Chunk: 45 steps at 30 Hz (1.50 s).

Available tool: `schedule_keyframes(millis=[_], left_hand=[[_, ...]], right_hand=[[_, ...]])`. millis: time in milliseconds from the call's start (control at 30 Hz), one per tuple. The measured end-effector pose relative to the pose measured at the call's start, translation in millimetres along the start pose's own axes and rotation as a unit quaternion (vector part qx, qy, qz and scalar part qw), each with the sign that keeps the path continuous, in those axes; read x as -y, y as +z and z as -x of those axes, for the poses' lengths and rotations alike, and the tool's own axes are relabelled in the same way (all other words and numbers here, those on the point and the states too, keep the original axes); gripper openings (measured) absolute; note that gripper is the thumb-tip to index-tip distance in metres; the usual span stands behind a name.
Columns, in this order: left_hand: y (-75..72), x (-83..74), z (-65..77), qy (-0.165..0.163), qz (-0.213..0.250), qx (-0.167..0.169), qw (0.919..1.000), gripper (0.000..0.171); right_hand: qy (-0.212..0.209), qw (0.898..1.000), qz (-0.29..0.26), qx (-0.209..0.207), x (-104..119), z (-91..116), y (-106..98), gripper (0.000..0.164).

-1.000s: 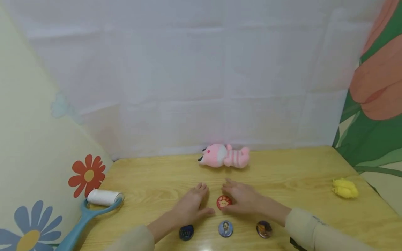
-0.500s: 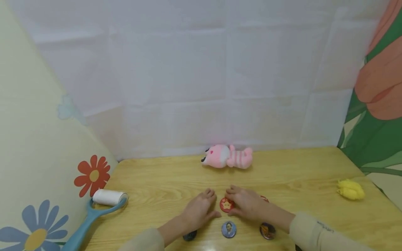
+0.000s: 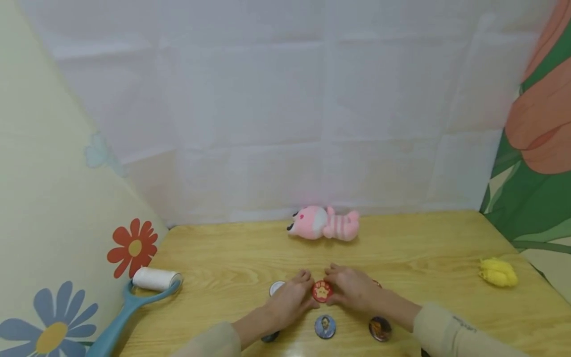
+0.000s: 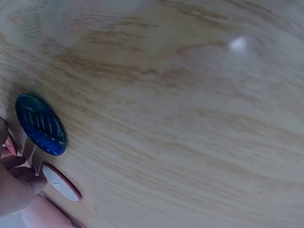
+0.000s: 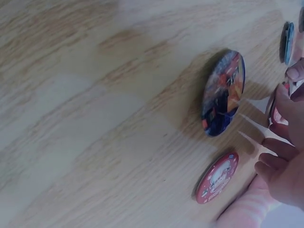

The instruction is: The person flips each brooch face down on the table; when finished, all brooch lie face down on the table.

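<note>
- Lint roller (image 3: pixel 119 317), blue handle and white roll, well left of the grip
- Dark blue badge (image 4: pixel 40 124) on the body side of the left hand, mostly under the forearm in the head view
- White disc (image 3: pixel 276 286), red-edged in the left wrist view, just outside the left fingers
- Left hand (image 3: pixel 291 297) pinching the red badge at its left rim, thumb on the body side
- Red badge (image 3: pixel 322 291), yellow star-like figure, between both hands, at the grip itself; step in hand looks like setting or squaring this badge; next move probably calls for keeping it level, then easing both hands off without nudging neighbours
- Pink plush (image 3: pixel 312 223) lying beyond the grip
- Portrait badge (image 3: pixel 325 327) on the body side of the grip, apart from it
- Right hand (image 3: pixel 352 287) pinching the right rim, thumb and fingers either side
- Second red badge (image 5: pixel 218 178) just outside the right hand, mostly hidden in the head view
- Dark picture badge (image 3: pixel 380 329) nearer the body than the right wrist
- Yellow soft thing (image 3: pixel 498 272) well right of the grip
</note>
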<state>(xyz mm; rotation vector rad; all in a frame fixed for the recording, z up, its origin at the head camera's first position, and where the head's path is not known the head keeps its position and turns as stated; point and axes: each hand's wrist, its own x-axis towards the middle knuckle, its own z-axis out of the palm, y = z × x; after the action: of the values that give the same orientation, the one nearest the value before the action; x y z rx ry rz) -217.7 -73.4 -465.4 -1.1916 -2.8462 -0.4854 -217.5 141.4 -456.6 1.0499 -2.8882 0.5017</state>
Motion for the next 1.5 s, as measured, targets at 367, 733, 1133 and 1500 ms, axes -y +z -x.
schedule_keyframes(millis=[367,733,1133,1500], left_hand=[[-0.2,-3.4,-2.8,0.005,-0.017,0.009,0.9998,0.047],[0.7,-6.0,-2.5,0.001,-0.025,0.01,0.9996,0.049],[1.5,-5.7,-2.8,0.011,-0.047,0.006,0.9988,0.045],[-1.2,-4.3,-5.2,0.009,-0.038,0.031,0.9988,0.042]], right_hand=[[-0.012,1.0,0.021,-0.009,2.5,-0.4,5.8,0.046],[-0.015,1.0,-0.005,-0.012,4.8,1.6,6.4,0.047],[-0.028,0.999,0.006,-0.02,2.4,3.1,9.4,0.048],[-0.024,1.0,0.011,-0.016,4.4,5.2,7.1,0.041]])
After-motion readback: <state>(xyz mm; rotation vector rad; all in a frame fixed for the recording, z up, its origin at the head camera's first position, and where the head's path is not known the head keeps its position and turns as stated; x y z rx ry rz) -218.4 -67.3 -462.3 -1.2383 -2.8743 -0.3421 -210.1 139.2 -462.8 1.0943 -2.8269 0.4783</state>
